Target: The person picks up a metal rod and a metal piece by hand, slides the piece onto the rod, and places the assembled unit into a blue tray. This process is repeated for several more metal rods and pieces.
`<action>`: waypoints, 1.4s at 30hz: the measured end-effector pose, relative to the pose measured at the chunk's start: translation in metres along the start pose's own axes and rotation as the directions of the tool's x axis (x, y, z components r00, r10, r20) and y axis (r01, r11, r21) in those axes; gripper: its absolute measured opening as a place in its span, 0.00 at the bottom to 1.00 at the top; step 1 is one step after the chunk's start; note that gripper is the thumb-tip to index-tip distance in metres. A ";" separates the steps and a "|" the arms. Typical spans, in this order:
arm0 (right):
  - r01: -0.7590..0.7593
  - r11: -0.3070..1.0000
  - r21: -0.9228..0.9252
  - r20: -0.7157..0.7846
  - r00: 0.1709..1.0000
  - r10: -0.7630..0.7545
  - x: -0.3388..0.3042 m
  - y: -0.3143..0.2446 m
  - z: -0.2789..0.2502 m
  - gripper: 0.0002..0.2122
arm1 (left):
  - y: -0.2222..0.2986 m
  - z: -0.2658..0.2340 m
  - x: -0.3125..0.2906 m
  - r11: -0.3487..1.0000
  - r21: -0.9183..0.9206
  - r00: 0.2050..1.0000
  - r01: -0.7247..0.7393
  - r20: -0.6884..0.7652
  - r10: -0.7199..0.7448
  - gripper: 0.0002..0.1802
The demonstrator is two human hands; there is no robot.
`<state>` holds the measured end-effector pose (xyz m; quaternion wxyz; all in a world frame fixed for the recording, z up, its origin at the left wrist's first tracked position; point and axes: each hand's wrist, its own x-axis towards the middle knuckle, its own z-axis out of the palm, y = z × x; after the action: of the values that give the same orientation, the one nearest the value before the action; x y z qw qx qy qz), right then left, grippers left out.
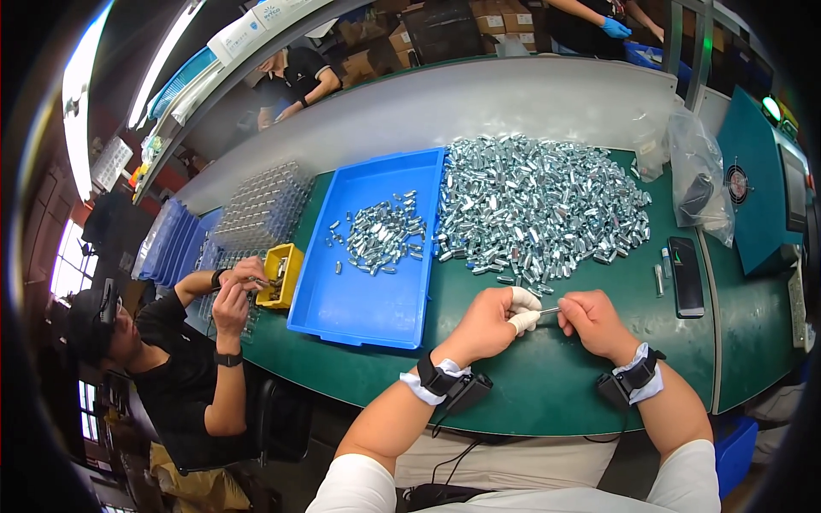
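Observation:
My left hand (496,323), with white coverings on its thumb and a finger, is closed in a pinch. Facing it, my right hand (593,321) is closed too, thumb against the curled fingers. A thin metal rod (550,310) spans the small gap between both sets of fingertips; its ends are hidden. Just beyond my hands spreads a large heap of small shiny metal cylindrical parts (539,209) on the green table (547,389). To the left, a blue tray (359,316) holds a smaller pile of similar parts (385,235).
A co-worker (184,359) at the left works over a yellow bin (292,278), near stacked clear trays (265,201). On the right lie a phone (686,278), a small tube (659,280), a plastic bag (697,179) and a teal machine (757,188). A grey partition (556,94) stands behind.

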<state>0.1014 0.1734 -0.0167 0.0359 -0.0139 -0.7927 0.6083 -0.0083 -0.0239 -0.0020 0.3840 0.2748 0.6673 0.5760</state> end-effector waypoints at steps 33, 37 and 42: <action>0.043 0.998 -0.036 0.046 0.998 -0.041 0.000 0.003 0.003 0.16 | -0.001 0.021 0.004 0.996 -0.087 0.996 -0.022 -0.093 0.014 0.07; 0.045 0.998 0.048 -0.026 0.999 -0.044 0.001 0.005 0.006 0.18 | 0.001 0.014 -0.002 0.984 0.099 0.977 -0.146 -0.143 0.159 0.09; -0.008 0.972 0.233 -0.131 0.991 0.039 -0.001 0.014 -0.002 0.18 | 0.021 -0.034 -0.005 0.758 0.637 0.598 -0.144 -0.554 0.579 0.13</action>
<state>0.1026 0.1787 -0.0301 0.0836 -0.0601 -0.7119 0.6947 -0.0351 -0.0428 0.0212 -0.1353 0.2539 0.8193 0.4959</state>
